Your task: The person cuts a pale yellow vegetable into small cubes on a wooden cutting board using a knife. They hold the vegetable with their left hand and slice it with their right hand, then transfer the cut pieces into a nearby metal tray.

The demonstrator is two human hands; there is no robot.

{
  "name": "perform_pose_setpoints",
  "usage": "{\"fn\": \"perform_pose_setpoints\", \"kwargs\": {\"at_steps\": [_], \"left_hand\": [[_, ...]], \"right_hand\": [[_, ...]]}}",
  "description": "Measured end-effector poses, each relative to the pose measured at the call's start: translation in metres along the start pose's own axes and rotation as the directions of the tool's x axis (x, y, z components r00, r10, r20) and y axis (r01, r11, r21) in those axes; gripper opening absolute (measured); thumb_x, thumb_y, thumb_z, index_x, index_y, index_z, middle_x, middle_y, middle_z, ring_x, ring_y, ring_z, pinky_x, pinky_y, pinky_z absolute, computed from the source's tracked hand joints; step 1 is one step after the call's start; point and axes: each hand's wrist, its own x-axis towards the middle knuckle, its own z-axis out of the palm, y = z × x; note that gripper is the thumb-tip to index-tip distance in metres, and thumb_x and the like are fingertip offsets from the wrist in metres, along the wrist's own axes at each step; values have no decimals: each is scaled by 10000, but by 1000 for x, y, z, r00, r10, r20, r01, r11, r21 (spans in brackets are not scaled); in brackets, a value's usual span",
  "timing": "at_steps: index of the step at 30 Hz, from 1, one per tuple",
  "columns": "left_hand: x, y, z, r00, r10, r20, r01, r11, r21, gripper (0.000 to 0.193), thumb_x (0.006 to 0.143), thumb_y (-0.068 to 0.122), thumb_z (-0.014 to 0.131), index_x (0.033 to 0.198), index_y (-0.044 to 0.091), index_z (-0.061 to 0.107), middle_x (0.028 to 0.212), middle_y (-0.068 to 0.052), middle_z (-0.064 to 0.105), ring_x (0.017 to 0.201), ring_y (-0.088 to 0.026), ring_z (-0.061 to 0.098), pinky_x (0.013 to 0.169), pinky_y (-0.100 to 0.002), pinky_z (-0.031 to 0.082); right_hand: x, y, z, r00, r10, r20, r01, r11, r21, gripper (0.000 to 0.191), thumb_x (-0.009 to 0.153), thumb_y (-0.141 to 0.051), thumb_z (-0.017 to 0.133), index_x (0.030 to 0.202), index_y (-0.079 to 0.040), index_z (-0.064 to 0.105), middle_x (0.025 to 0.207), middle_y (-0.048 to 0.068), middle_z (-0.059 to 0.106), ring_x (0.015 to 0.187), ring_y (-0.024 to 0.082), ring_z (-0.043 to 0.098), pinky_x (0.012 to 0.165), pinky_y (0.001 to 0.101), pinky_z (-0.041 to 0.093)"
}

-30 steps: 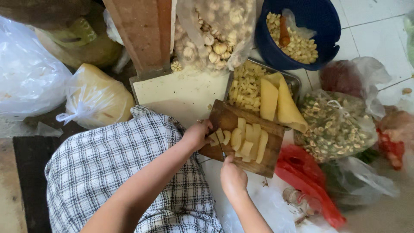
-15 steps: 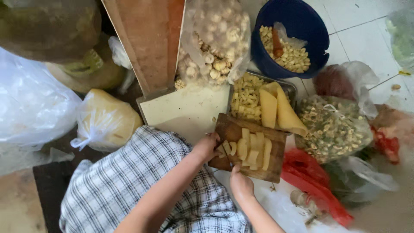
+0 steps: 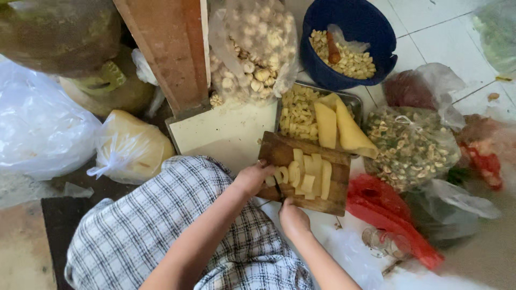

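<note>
On the cutting board (image 3: 333, 196), several yellow strips (image 3: 314, 174) lie cut; the left hand (image 3: 252, 177) pins the end pieces, the right hand (image 3: 293, 217) grips a knife. Two big slabs (image 3: 336, 126) wait uncut in the tray (image 3: 352, 99)

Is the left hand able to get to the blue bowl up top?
Probably yes, with a stretch. The left hand rests at the wooden board; the blue bowl sits beyond the metal tray, open on top, with nothing tall between.
</note>
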Motion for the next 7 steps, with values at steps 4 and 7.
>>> {"fn": "perform_pose_setpoints", "kwargs": {"at_steps": [4,7], "left_hand": [[-11,10,-18,996,-20,92,13,997,74,547,750,199,821,1252,259,611,1410,-153,569,1147,-383,639,918,-484,539],[-11,26,-30,982,-90,165,68,989,133,563,786,228,805,1304,271,589,1393,-129,599,1179,-356,652,954,-468,541]], "right_hand": [[-15,3,-4,1000,18,18,-19,998,66,416,991,-258,402,1260,53,467,944,309,717,915,475,710,843,574,549],[-25,10,-6,999,-53,14,51,995,91,458,1010,-305,419,1296,52,443,949,305,724,928,466,713,859,572,553]]}}
